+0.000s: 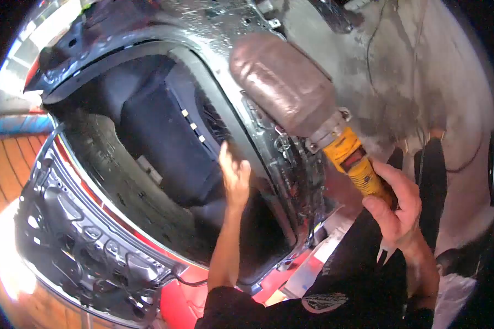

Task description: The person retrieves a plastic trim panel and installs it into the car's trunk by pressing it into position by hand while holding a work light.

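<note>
Holding the tool [352,159] up by its yellow grip, right hand [395,205] clamped round the rear end, thumb against fingers. Left hand [236,178] is empty, fingers loosely apart, over the trunk [208,85] near its right edge; can't tell if the fingertips brush anything. Hands well apart.

Handling, my read: nose-heavy. Brown head [282,85] is far bulkier than the grip and sits past the metal collar [328,131], so it'll likely tip forward and load the wrist. Grip looks stiff, not slippery. Head is shiny; can't tell soft bag from hard shell, so I'd not squeeze it. Best hold: grip for one hand, a second just behind the collar for weight.

Position: tool runs forward from my right hand, to the right of my left, head beside the trunk's far right corner.
</note>
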Tool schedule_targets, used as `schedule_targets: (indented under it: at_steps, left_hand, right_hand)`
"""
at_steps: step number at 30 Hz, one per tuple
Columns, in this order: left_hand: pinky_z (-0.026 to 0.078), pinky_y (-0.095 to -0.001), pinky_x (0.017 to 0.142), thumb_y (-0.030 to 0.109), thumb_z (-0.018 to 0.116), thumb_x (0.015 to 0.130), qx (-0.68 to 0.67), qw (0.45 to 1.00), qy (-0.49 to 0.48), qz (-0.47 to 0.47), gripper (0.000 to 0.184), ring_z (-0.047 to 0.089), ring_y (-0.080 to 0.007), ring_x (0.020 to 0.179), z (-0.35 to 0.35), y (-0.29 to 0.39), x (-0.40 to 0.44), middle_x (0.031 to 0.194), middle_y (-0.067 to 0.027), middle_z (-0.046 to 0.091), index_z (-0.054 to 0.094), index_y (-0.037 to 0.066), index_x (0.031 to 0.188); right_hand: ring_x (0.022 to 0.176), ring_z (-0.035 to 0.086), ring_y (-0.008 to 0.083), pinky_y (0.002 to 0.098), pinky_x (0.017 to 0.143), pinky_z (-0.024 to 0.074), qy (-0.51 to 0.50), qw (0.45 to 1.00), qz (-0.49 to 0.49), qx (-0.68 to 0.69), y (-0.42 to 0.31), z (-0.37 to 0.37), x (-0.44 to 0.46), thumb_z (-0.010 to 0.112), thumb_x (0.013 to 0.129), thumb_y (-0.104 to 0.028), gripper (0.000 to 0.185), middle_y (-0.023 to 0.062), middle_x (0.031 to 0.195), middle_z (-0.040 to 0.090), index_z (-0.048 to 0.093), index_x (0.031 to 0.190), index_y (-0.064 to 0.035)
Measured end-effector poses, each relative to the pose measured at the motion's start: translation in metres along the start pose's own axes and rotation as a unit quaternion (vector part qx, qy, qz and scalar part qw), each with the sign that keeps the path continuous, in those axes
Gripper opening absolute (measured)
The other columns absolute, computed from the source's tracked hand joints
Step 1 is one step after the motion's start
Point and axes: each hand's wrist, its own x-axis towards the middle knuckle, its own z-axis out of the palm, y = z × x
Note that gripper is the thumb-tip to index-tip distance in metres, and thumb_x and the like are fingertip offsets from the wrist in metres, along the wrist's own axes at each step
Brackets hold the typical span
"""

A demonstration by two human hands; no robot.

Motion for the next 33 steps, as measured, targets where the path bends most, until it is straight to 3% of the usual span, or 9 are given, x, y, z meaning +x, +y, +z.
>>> schedule_targets:
  at_steps: [4, 7, 13, 15, 20, 23, 27, 28, 33]
  left_hand:
    - [0.01, -0.04, 0.128, 0.046, 0.039, 0.111, 0.081, 0.993, 0.04, 0.074, 0.077, 0.012, -0.0344, 0.159, 0.021, 0.016, 0.037, 0.172, -0.0233, 0.011, 0.01, -0.002, 0.165]
    - [0.011, -0.0409, 0.128, 0.042, 0.038, 0.112, 0.046, 0.996, 0.071, 0.041, 0.075, 0.013, -0.0355, 0.159, 0.034, 0.022, 0.029, 0.171, -0.0245, 0.013, 0.01, -0.002, 0.165]
    - [0.018, -0.0405, 0.126, 0.029, 0.041, 0.112, 0.075, 0.992, 0.058, 0.089, 0.064, 0.027, -0.0351, 0.153, 0.016, 0.011, 0.036, 0.167, -0.0229, 0.026, 0.018, -0.002, 0.163]
    - [0.029, -0.0412, 0.122, 0.029, 0.045, 0.111, -0.088, 0.995, 0.035, 0.013, 0.06, 0.039, -0.0318, 0.146, 0.001, 0.021, 0.05, 0.16, -0.0231, 0.037, 0.028, 0.0, 0.16]
    - [0.04, -0.0459, 0.112, 0.027, 0.042, 0.111, -0.029, 0.989, 0.123, 0.077, 0.053, 0.05, -0.0421, 0.131, 0.012, 0.05, 0.11, 0.145, -0.0277, 0.048, 0.033, 0.015, 0.162]
    - [0.034, -0.0438, 0.116, 0.02, 0.039, 0.11, 0.016, 0.987, 0.14, 0.079, 0.054, 0.047, -0.0379, 0.136, 0.021, 0.044, 0.108, 0.147, -0.0252, 0.049, 0.031, 0.008, 0.162]
    - [0.039, -0.049, 0.11, 0.025, 0.044, 0.109, 0.045, 0.973, 0.185, 0.127, 0.056, 0.05, -0.043, 0.128, 0.02, 0.044, 0.107, 0.142, -0.03, 0.049, 0.034, 0.008, 0.161]
    - [0.043, -0.0539, 0.107, 0.03, 0.051, 0.106, 0.038, 0.969, 0.205, 0.131, 0.057, 0.051, -0.05, 0.125, 0.021, 0.043, 0.111, 0.139, -0.033, 0.048, 0.037, 0.017, 0.16]
    - [0.049, -0.055, 0.097, 0.033, 0.056, 0.104, -0.001, 0.984, 0.163, 0.075, 0.061, 0.057, -0.0486, 0.115, 0.014, 0.037, 0.105, 0.127, -0.0302, 0.053, 0.037, 0.023, 0.16]
  right_hand:
    - [0.11, 0.07, 0.0347, 0.0403, 0.099, 0.0523, 0.023, 1.0, 0.021, 0.007, -0.011, -0.007, 0.001, 0.071, 0.088, -0.009, 0.049, 0.026, 0.121, 0.069, 0.06, 0.131, 0.0096]
    - [0.112, 0.07, 0.0331, 0.039, 0.1, 0.0514, 0.035, 0.995, 0.079, 0.042, -0.026, -0.002, 0.007, 0.071, 0.089, -0.009, 0.048, 0.0251, 0.121, 0.07, 0.06, 0.132, 0.0093]
    - [0.108, 0.07, 0.0306, 0.0379, 0.096, 0.0523, -0.003, 0.999, 0.032, -0.043, -0.057, 0.007, 0.018, 0.071, 0.091, -0.01, 0.046, 0.0221, 0.117, 0.071, 0.06, 0.132, 0.0071]
    - [0.106, 0.07, 0.031, 0.0383, 0.094, 0.0525, -0.007, 0.996, 0.027, -0.088, -0.066, 0.005, 0.02, 0.071, 0.091, -0.013, 0.047, 0.0219, 0.116, 0.071, 0.061, 0.132, 0.0072]
    - [0.105, 0.07, 0.0302, 0.0386, 0.094, 0.0524, -0.032, 0.992, 0.05, -0.112, -0.089, 0.003, 0.025, 0.07, 0.092, -0.015, 0.049, 0.0206, 0.117, 0.072, 0.06, 0.134, 0.0068]
    - [0.1, 0.069, 0.0242, 0.036, 0.091, 0.0533, -0.013, 0.991, 0.075, -0.107, -0.098, 0.012, 0.028, 0.07, 0.093, -0.016, 0.05, 0.0157, 0.113, 0.072, 0.059, 0.136, 0.0064]
    - [0.09, 0.063, 0.0146, 0.0301, 0.082, 0.0522, -0.006, 0.988, 0.145, -0.043, -0.131, 0.036, 0.043, 0.067, 0.094, -0.012, 0.048, 0.0084, 0.105, 0.068, 0.058, 0.138, 0.0059]
    - [0.088, 0.061, 0.0127, 0.0287, 0.08, 0.0515, 0.001, 0.989, 0.144, -0.046, -0.138, 0.041, 0.047, 0.066, 0.095, -0.011, 0.048, 0.007, 0.103, 0.067, 0.057, 0.139, 0.0056]
    - [0.085, 0.059, 0.0107, 0.0264, 0.077, 0.0502, -0.011, 0.989, 0.14, -0.051, -0.166, 0.038, 0.054, 0.061, 0.098, -0.008, 0.047, 0.006, 0.106, 0.066, 0.054, 0.143, 0.0033]
